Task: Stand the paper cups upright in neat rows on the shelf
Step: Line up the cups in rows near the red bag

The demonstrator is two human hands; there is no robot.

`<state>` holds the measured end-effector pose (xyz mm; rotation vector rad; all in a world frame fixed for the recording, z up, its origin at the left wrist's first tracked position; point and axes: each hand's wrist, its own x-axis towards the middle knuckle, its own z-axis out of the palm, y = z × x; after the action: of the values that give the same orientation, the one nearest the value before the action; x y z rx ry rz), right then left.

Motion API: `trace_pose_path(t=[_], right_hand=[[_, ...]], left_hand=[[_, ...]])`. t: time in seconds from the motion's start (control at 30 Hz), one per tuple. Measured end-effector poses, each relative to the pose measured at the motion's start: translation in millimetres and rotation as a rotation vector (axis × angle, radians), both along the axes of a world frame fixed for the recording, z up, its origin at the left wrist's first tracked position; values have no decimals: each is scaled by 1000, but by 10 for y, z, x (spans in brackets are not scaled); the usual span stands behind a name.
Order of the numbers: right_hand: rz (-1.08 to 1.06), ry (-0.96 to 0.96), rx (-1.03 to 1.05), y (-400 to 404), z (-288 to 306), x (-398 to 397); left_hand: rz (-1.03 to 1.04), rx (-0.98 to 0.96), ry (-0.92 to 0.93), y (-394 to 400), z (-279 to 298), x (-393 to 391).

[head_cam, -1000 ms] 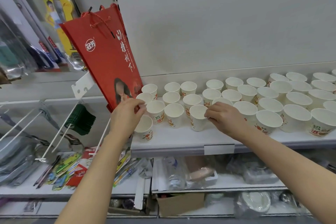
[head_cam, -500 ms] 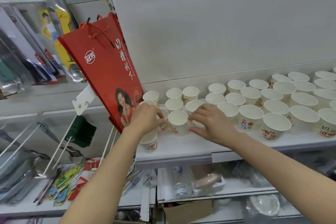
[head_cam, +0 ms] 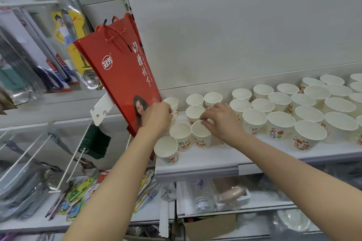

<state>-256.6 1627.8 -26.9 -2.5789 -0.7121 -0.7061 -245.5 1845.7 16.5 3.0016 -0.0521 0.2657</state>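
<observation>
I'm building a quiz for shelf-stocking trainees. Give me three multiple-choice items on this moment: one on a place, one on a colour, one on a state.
1. Where does the frontmost white paper cup stand?
A. at the shelf's left front corner
B. against the back wall
C. on the lower shelf

2. What colour is the hanging paper gift bag?
A. green
B. red
C. blue

3. How do the printed paper cups on the white metal shelf stand?
A. upside down
B. on their sides
C. upright, mouths open upward

Answers:
1 A: it stands nearest the edge, left of the others.
2 B: its face is red with white lettering.
3 C: open rims face up everywhere.
</observation>
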Motion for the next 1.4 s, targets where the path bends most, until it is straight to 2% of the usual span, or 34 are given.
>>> trace_pose_path(t=[0.17, 0.23, 0.43, 0.53, 0.63, 0.77, 0.93, 1.1, 1.2, 1.3, 1.4], right_hand=[[-98, 351, -84, 126, 218, 323], [-82, 418, -140, 121, 228, 423], [-2, 437, -255, 65, 239, 577], [47, 409, -313, 73, 233, 619], [96, 391, -365, 89, 224, 657], [96, 332, -422, 115, 197, 684], [107, 261, -426, 74, 159, 724], [110, 232, -420, 41, 94, 734], [145, 221, -394, 9, 79, 728], [160, 218, -341, -23, 118, 733], [144, 264, -196, -73, 179, 754]], left_hand=[[79, 131, 202, -111, 27, 309], [95, 165, 250, -123, -6, 377], [68, 112, 188, -161, -64, 428], [52, 110, 286, -97, -17, 444], [6, 209, 363, -19, 35, 424], [-76, 361, 293, -4, -18, 386], [-160, 231, 227, -54, -88, 406], [-161, -11, 262, -27, -50, 447], [-138, -150, 145, 26, 33, 489], [-41, -137, 33, 26, 72, 570], [33, -64, 67, 7, 44, 681]])
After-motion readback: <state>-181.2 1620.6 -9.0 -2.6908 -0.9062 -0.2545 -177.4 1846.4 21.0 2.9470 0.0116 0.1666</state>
